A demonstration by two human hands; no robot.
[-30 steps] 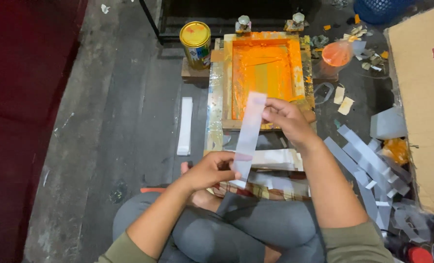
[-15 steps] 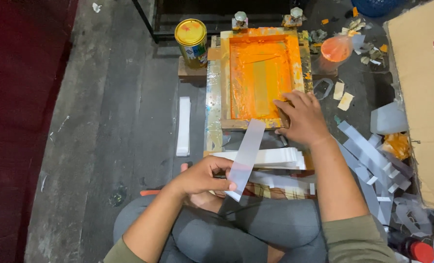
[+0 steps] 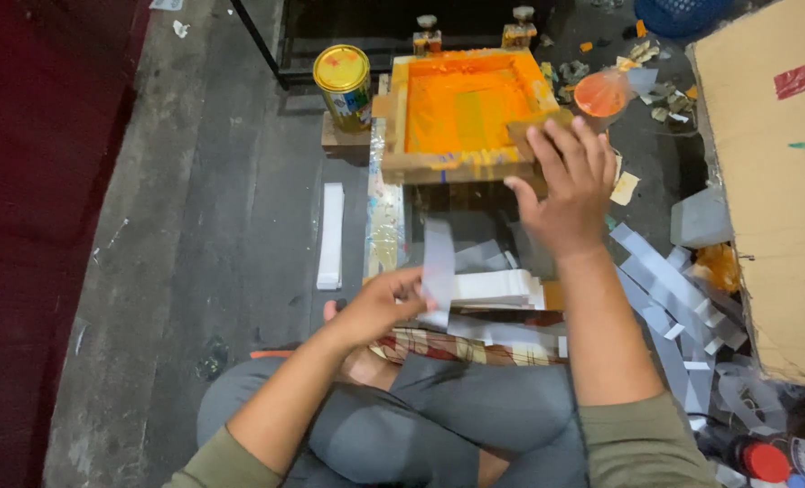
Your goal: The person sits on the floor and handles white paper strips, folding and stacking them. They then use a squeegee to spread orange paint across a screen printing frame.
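Two hands busy: left hand (image 3: 380, 307) fingers pinched narrow on white paper strip (image 3: 439, 271), right hand (image 3: 561, 185) fingers spread, gripping orange screen frame (image 3: 466, 113) corner, wrist raised

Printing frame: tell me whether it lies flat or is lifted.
Lifted. The right hand grips the orange printing frame's near corner, and its front edge is raised above the dark base beneath.

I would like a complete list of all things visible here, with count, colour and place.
printing frame: one, wooden, orange ink, top centre
tin can: one, yellow, left of frame
paper strip: one, white, in left hand
strip stack: one, white, centre
strip bundle: one, white, floor left
loose strips: many, white, right
cardboard box: one, brown, right
bag: one, orange, beside frame
left hand: holds strip
right hand: on frame's near right corner
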